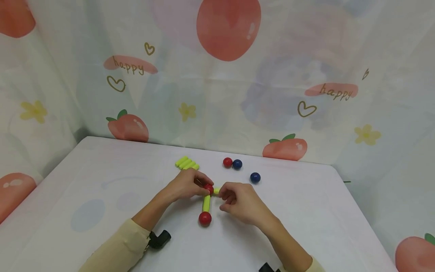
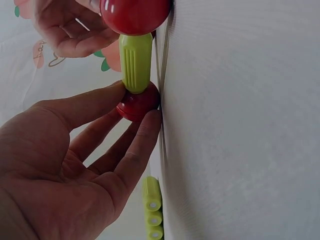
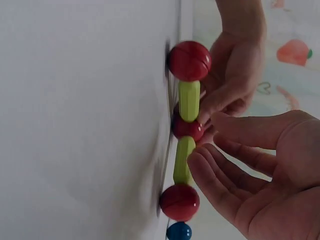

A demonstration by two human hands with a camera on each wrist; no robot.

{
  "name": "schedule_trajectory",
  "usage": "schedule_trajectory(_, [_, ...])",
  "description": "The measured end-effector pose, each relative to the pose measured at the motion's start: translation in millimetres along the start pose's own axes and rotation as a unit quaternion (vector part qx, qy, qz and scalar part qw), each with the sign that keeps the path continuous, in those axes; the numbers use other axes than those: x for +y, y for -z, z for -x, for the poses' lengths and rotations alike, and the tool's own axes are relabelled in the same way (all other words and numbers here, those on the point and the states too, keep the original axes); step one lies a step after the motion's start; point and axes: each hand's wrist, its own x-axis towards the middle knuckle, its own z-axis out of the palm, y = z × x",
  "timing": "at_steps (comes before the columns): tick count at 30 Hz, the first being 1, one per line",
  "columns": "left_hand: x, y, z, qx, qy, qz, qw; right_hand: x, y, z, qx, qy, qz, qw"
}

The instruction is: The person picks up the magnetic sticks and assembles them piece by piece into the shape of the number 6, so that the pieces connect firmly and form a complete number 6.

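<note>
In the head view my left hand pinches a red ball between thumb and fingers, low over the white table. A yellow-green rod joins that ball to a nearer red ball. A second yellow-green rod runs right from the held ball. In the right wrist view this rod ends at a third red ball, hidden behind my right hand in the head view. My right thumb and fingers are bent but apart, with one fingertip right at the second rod's edge.
Several yellow-green rods lie side by side beyond my left hand. A loose red ball sits against a blue ball, with another blue ball to their right. A patterned cloth hangs behind the table.
</note>
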Motion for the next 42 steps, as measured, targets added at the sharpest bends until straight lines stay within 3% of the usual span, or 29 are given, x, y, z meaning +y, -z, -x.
schedule_trajectory(8, [-0.7,-0.3,0.6,-0.002,0.006,-0.002,1.0,10,10,-2.5,0.074,-0.066,0.025,0.9947])
schedule_trajectory(13, [-2.1,-0.9,-0.5,-0.003,0.003,0.0,1.0,19,11,-6.0,0.077,-0.105,0.042,0.9907])
schedule_trajectory(17, [-0.6,-0.9,-1.0,0.0,0.003,0.0,1.0,27,10,-9.2,0.065,-0.12,0.02,0.9904])
schedule_trajectory(22, [2.1,-0.1,-1.4,0.001,0.004,-0.001,1.0,33,11,-11.6,0.057,-0.127,-0.002,0.9903])
schedule_trajectory(42, [2.2,0.5,-1.6,0.004,0.001,-0.013,0.9999,37,13,-13.4,0.061,-0.119,-0.007,0.991])
